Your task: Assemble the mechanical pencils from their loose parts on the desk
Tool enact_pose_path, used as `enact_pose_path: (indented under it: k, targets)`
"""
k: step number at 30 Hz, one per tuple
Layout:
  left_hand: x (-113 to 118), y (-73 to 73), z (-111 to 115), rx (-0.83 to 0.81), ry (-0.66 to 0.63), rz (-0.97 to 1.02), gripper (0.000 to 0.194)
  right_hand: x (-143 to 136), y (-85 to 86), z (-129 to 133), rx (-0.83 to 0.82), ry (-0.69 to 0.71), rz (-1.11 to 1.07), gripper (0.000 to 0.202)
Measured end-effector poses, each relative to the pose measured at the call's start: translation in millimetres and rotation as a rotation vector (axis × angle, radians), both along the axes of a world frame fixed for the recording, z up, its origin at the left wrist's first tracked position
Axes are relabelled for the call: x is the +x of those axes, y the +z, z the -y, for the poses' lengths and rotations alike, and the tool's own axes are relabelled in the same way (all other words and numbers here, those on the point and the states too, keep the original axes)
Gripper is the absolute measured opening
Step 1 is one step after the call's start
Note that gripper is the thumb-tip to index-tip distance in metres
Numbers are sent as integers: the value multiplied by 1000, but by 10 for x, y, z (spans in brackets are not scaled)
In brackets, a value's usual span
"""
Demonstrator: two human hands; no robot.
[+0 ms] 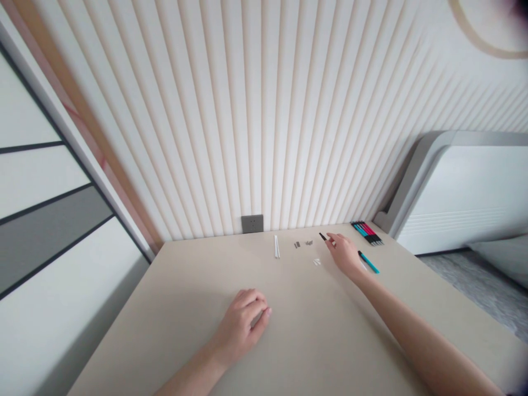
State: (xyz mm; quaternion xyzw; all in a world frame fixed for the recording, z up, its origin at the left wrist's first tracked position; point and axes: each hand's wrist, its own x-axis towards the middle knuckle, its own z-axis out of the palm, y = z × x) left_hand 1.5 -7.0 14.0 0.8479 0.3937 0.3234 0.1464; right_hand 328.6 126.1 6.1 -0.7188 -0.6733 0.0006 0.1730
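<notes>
My right hand [342, 253] reaches over the back right of the beige table, its fingertips at a small black piece [322, 236]; whether they grip it or only touch it is hard to tell. Just right of that hand lies a teal pen barrel [369, 263]. My left hand [246, 319] rests near the table's middle, fingers curled with thumb and fingertips close together, and nothing visible in them. Thin white sticks [276, 247], small grey parts [297, 245], more grey bits [309, 242] and tiny white pieces [317, 262] lie left of my right hand.
A row of black-ended pens [367, 233] in pink, red and teal lies at the table's back right corner. Behind the table [185, 291] stands a ribbed wall with a dark socket [252, 223]. A grey-framed headboard [462, 192] is at right, a white cabinet [49, 231] at left.
</notes>
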Motion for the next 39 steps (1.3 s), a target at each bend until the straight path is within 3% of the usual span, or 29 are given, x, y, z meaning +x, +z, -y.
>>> enact_pose_path:
  k: [1,3,7,10,14,19,23,27,30,39]
  targets:
    - [0,1,-2,-12,9,11,19,-138,16,81,17,50,-56,36]
    - [-5,-1,-15,-38,46,51,16,-481,47,290,65,247,-425,36]
    - [-29,-27,-79,-87,196,210,21,-1194,112,734,8,484,-870,28]
    - [-49,-39,-128,-148,264,336,24,-1520,143,916,-44,571,-1004,22]
    - [-60,-26,-155,-183,236,423,17,-1665,102,959,-50,611,-1041,16]
    - [-62,-39,-149,-185,220,425,16,-1649,24,947,-34,660,-930,12]
    - [-62,-43,-140,-206,257,391,17,-1465,19,789,96,734,-585,17]
    - [-46,-8,-119,-201,259,343,18,-1119,-41,453,231,425,-61,25]
    - [-25,14,-100,-209,252,290,18,-909,-124,254,251,257,143,28]
    - [3,45,-86,-232,256,257,18,-851,-205,218,274,223,189,27]
